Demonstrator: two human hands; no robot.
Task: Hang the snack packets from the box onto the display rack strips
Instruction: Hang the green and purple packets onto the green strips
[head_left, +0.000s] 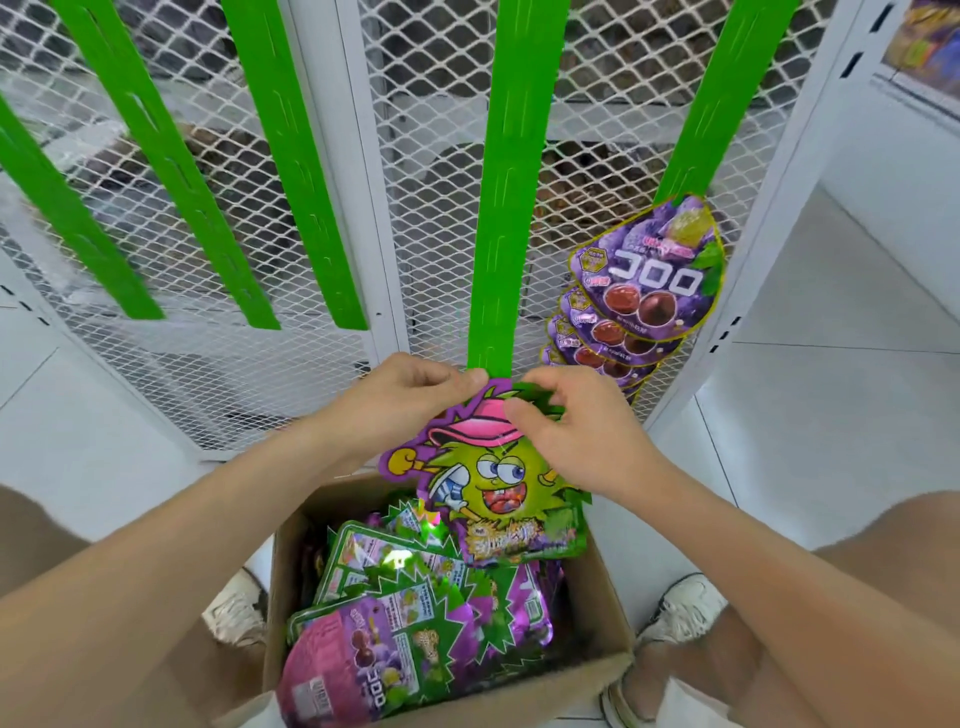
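- Both forearms reach forward from the bottom corners, over an open cardboard box (602, 623) that stands on the white floor (831, 364) between two pale shoes (234, 613).
- Loose snack packets (415, 613), green and purple, lie piled inside the box, some with the printed back up.
- One packet with a green cartoon figure in a pink cap (493, 483) is held upright above the far edge of the box, its top at the lower end of the middle green strip (504, 208).
- Left hand (400, 400) pinches the packet's top left corner, fingertips just at the strip's end.
- Right hand (576, 431) grips the top right edge, fingers curled over it and thumb on the front.
- To the right, a row of purple grape packets (649, 270) hangs overlapping down another green strip (727, 93).
- Three more green strips (291, 156) hang bare to the left, all in front of a white mesh panel (426, 156).
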